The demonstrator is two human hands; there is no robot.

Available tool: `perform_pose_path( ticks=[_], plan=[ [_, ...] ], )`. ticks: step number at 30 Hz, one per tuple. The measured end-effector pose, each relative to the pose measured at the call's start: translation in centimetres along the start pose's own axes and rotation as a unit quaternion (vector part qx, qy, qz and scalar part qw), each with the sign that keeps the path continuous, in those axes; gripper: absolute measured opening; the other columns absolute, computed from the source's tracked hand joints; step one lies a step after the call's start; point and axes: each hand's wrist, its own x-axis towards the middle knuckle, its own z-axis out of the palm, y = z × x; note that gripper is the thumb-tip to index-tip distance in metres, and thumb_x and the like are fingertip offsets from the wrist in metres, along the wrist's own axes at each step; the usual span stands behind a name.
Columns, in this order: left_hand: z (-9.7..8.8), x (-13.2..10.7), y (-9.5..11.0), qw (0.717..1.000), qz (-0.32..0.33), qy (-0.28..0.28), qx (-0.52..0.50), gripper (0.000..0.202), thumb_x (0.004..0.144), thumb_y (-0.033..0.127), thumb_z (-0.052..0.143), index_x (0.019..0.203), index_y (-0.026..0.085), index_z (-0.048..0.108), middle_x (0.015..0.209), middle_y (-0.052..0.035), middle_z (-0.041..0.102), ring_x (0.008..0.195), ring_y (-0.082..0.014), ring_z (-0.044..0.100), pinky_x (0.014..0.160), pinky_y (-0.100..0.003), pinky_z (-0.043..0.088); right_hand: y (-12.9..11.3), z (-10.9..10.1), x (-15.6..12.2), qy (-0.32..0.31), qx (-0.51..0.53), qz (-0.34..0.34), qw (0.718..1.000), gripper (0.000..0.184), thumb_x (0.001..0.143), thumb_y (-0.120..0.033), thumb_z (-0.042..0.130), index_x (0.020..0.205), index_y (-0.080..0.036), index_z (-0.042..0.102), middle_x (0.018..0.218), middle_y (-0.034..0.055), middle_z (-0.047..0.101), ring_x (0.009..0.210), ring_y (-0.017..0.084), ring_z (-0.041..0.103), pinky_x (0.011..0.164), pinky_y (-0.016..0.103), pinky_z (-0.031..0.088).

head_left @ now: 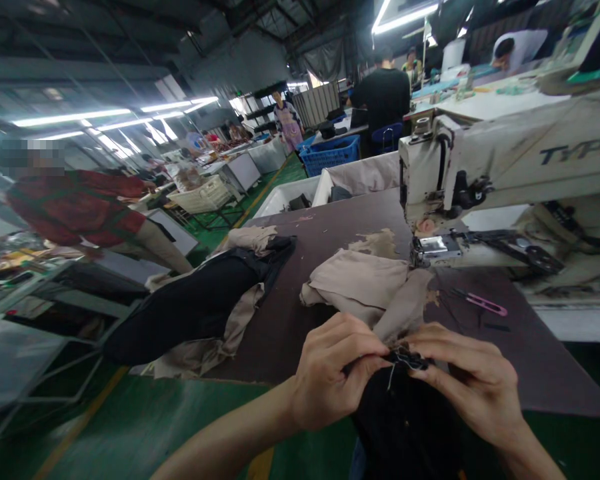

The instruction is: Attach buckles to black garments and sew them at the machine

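Note:
My left hand (335, 370) and my right hand (467, 380) meet at the near edge of the brown table (330, 233). Both pinch the edge of a black fabric piece (405, 420) that hangs down toward my lap. A light thread shows between the fingertips. A beige fabric piece (365, 287) joined to the black one lies on the table just beyond my hands. The worn white sewing machine (505, 173) stands at the right, its needle area (433, 247) a short way behind the beige cloth.
A pile of black and beige garments (205, 300) lies on the table's left side. Pink thread snips (485, 305) rest by the machine. White bins (300, 193) and a blue crate (330, 155) stand beyond. Several people work at other tables; one in red (80, 207) bends at the left.

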Motion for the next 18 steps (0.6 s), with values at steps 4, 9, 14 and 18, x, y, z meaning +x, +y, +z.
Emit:
perform_pose_path(
  ticks=[4, 9, 14, 18],
  plan=[
    [-0.07, -0.11, 0.06, 0.999, -0.032, -0.027, -0.03, 0.014, 0.081, 0.008, 0.066, 0.094, 0.014, 0.062, 0.084, -0.0063, 0.066, 0.081, -0.0156, 0.059, 0.075, -0.029, 0.049, 0.03, -0.02, 0.06, -0.006, 0.011, -0.004, 1.0, 0.031, 0.081, -0.001, 0.069, 0.106, -0.02, 0.072, 0.098, 0.0063, 0.072, 0.088, 0.021, 0.068, 0.078, 0.035, 0.055],
    [-0.14, -0.08, 0.33, 0.992, -0.086, -0.072, -0.054, 0.019, 0.083, 0.012, 0.065, 0.102, 0.015, 0.063, 0.091, -0.0069, 0.064, 0.086, -0.0162, 0.059, 0.078, -0.03, 0.048, 0.07, -0.08, 0.2, -0.009, 0.02, -0.012, 1.0, 0.032, 0.081, 0.0, 0.07, 0.106, -0.019, 0.072, 0.098, 0.006, 0.072, 0.088, 0.021, 0.068, 0.079, 0.036, 0.054],
    [0.51, -0.52, 0.11, 0.997, -0.05, -0.013, -0.065, 0.016, 0.08, 0.007, 0.068, 0.094, 0.014, 0.066, 0.083, -0.0061, 0.065, 0.082, -0.0158, 0.059, 0.076, -0.03, 0.049, 0.25, -0.24, 0.1, -0.014, 0.016, -0.027, 0.999, 0.033, 0.081, 0.0, 0.069, 0.109, -0.018, 0.071, 0.1, 0.0073, 0.072, 0.09, 0.022, 0.068, 0.081, 0.037, 0.054],
    [0.68, -0.75, 0.23, 1.0, 0.002, 0.017, -0.017, 0.026, 0.076, 0.0, 0.068, 0.097, 0.016, 0.067, 0.087, -0.0053, 0.07, 0.089, -0.0178, 0.063, 0.083, -0.034, 0.05, 0.52, -0.59, -0.12, -0.023, 0.01, -0.053, 0.998, 0.031, 0.084, -0.002, 0.066, 0.111, -0.017, 0.07, 0.104, 0.0087, 0.072, 0.094, 0.023, 0.068, 0.084, 0.04, 0.053]
  ],
)
